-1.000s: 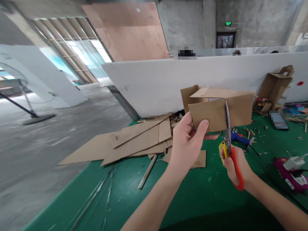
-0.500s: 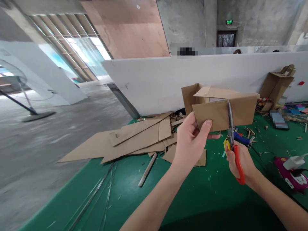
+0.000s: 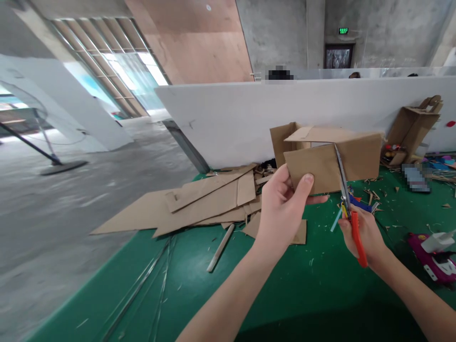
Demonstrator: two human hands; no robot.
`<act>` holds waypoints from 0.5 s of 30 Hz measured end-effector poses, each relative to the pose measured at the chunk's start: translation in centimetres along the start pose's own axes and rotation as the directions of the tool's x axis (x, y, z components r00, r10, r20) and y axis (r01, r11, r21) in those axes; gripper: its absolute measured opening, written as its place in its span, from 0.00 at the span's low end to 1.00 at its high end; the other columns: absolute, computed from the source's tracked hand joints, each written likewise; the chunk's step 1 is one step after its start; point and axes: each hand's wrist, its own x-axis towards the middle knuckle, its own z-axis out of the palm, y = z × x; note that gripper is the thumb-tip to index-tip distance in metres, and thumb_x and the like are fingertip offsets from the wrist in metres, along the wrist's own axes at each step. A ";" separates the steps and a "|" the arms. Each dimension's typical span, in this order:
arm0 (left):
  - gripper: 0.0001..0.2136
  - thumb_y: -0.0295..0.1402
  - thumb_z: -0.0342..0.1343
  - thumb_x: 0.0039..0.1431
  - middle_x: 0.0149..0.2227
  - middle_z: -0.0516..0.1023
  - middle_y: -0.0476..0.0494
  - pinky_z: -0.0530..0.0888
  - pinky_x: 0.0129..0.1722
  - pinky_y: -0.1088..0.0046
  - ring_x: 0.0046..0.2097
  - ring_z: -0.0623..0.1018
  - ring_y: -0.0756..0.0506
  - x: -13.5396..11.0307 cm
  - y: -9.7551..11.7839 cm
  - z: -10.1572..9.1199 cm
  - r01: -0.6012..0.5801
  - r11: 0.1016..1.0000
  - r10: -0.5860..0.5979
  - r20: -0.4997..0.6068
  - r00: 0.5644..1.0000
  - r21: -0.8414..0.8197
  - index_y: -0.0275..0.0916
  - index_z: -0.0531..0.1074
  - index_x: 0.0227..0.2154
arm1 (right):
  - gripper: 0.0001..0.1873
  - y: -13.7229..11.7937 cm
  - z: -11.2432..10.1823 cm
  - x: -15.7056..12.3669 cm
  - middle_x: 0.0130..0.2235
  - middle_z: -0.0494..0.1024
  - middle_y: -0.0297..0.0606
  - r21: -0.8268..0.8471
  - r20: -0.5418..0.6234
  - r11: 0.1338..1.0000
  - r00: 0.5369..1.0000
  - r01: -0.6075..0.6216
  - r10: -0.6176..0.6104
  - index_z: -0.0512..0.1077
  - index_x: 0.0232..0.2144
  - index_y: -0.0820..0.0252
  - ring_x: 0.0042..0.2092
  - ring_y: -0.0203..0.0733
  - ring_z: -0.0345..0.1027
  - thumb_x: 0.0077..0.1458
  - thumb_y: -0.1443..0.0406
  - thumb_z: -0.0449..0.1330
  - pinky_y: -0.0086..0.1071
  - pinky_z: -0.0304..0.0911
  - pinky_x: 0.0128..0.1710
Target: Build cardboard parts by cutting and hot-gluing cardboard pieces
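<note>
A brown cardboard box (image 3: pixel 359 154) with open flaps is held up above the green table. My left hand (image 3: pixel 285 204) pinches its near flap, thumb on the front face and fingers behind. My right hand (image 3: pixel 366 232) is closed on the handles of a pair of scissors (image 3: pixel 345 190) with orange and yellow grips. The blades point up and lie against the cardboard at the fold between the near flap and the box's side. How deep they have cut I cannot tell. Behind the right hand lies a blue tool (image 3: pixel 360 204), partly hidden, probably a glue gun.
Flat cardboard sheets (image 3: pixel 210 204) and a thin strip (image 3: pixel 221 248) lie on the green table (image 3: pixel 199 304) at left. On the right are a magenta power strip (image 3: pixel 432 266), a phone (image 3: pixel 416 179), scraps and a cardboard construction (image 3: pixel 413 128). A white partition (image 3: pixel 221 118) stands behind.
The scissor handles have swung slightly right and the yellow grip shows less. The left hand keeps its hold on the flap. The whole view has shifted a little.
</note>
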 end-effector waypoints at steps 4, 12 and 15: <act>0.13 0.38 0.59 0.61 0.42 0.80 0.42 0.84 0.30 0.72 0.41 0.82 0.43 -0.1 -0.3 0.3 0.028 0.999 -0.028 -0.004 1.000 -0.031 0.39 0.73 0.45 | 0.28 -0.3 0.2 0.0 0.18 0.64 0.33 0.025 -0.016 0.999 1.000 -0.022 0.022 0.56 0.20 0.54 0.18 0.35 0.58 0.68 0.47 0.42 0.29 0.52 0.19; 0.18 0.41 0.60 0.59 0.43 0.80 0.39 0.82 0.29 0.71 0.37 0.82 0.43 2.1 0.7 -4.5 0.208 0.955 -0.270 0.327 0.906 0.213 0.38 0.70 0.49 | 0.27 0.9 0.4 -0.8 0.18 0.61 0.31 0.224 0.079 0.959 0.984 -0.175 0.161 0.56 0.20 0.55 0.18 0.34 0.54 0.67 0.47 0.44 0.30 0.49 0.18; 0.16 0.41 0.57 0.61 0.46 0.80 0.39 0.81 0.32 0.70 0.42 0.82 0.41 2.5 -1.1 -7.0 0.271 0.839 -0.521 0.556 0.648 0.471 0.38 0.70 0.48 | 0.27 1.3 0.6 -0.9 0.18 0.59 0.32 0.308 0.133 0.925 0.972 -0.224 0.192 0.55 0.19 0.54 0.19 0.35 0.53 0.67 0.49 0.44 0.30 0.49 0.19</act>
